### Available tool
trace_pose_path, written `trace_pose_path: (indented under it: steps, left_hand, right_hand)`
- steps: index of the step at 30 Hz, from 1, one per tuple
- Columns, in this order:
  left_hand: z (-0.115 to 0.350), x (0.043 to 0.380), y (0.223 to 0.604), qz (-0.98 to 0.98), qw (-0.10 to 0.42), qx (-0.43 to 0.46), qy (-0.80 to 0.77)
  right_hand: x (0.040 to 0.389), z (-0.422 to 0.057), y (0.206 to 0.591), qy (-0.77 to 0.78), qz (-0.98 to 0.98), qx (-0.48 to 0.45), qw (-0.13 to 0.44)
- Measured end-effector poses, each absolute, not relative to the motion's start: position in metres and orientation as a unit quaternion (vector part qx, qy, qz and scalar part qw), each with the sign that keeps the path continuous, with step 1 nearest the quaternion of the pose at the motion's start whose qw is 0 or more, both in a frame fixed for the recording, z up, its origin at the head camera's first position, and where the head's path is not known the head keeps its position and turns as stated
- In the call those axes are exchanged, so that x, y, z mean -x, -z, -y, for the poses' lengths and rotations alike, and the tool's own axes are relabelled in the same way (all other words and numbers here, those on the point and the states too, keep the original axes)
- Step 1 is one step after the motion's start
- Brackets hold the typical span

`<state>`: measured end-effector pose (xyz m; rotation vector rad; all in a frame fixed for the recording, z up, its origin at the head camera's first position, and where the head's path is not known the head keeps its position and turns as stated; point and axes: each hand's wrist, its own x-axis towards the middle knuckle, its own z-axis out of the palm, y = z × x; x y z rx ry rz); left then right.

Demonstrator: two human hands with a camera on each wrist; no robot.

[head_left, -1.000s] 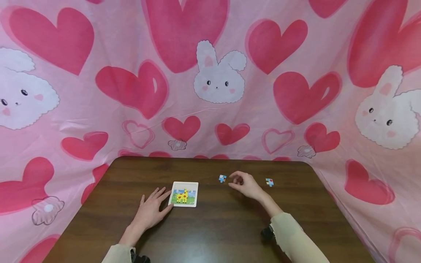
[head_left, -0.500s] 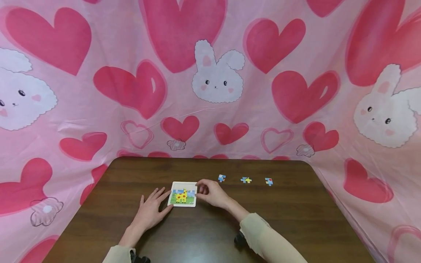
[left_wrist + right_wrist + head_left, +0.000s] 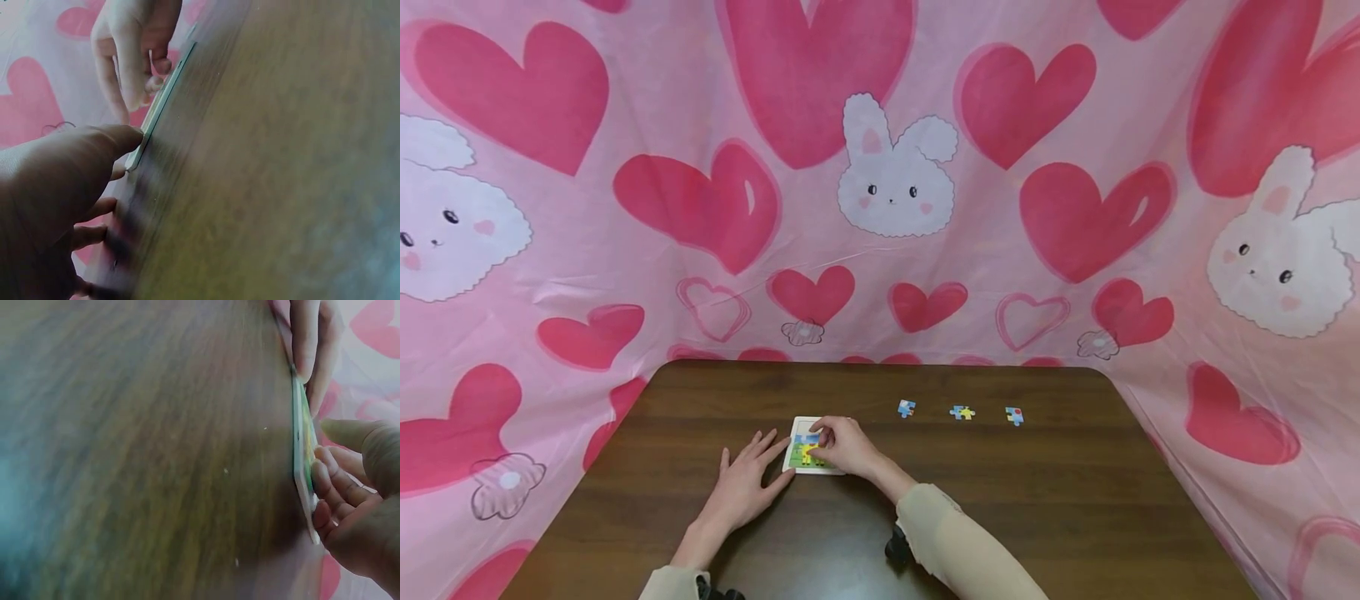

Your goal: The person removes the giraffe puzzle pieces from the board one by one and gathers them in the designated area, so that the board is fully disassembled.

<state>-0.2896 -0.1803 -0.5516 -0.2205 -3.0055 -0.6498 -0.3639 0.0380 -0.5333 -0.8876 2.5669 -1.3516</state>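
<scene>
A small white-framed jigsaw puzzle [image 3: 801,439] with a giraffe picture lies on the table; a pale strip without pieces shows along its top. My left hand [image 3: 747,483] rests beside it, fingers spread, thumb and index finger touching its left edge. In the left wrist view the thumb of that hand [image 3: 69,169] presses the frame's edge. Over the picture's right part is my right hand [image 3: 846,446], thumb and index finger apart and bent down toward it. In the right wrist view, fingertips of this hand [image 3: 362,494] touch the puzzle; no loose piece shows between them.
Behind and right of the puzzle, three loose jigsaw pieces lie in a row: a blue-white piece [image 3: 906,408], a blue-yellow piece [image 3: 962,412] and a blue-red piece [image 3: 1015,416]. The brown table [image 3: 1060,517] ends at a pink heart-patterned cloth [image 3: 880,275].
My right hand has moved left from among the loose pieces to over the puzzle, uncovering the blue-yellow piece. The left hand has stayed at the frame's left edge.
</scene>
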Motion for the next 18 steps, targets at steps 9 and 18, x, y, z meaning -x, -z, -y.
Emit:
trace_pose_path:
  steps: [9, 18]
  left_hand:
    - [0.178, 0.287, 0.554, 0.974, 0.033, 0.076, 0.211]
    - [0.18, 0.286, 0.552, 0.974, 0.041, 0.075, 0.209]
  right_hand:
    - [0.362, -0.031, 0.538, 0.42, -0.868, 0.262, 0.04]
    - [0.358, -0.02, 0.538, 0.413, -0.888, 0.2, 0.027]
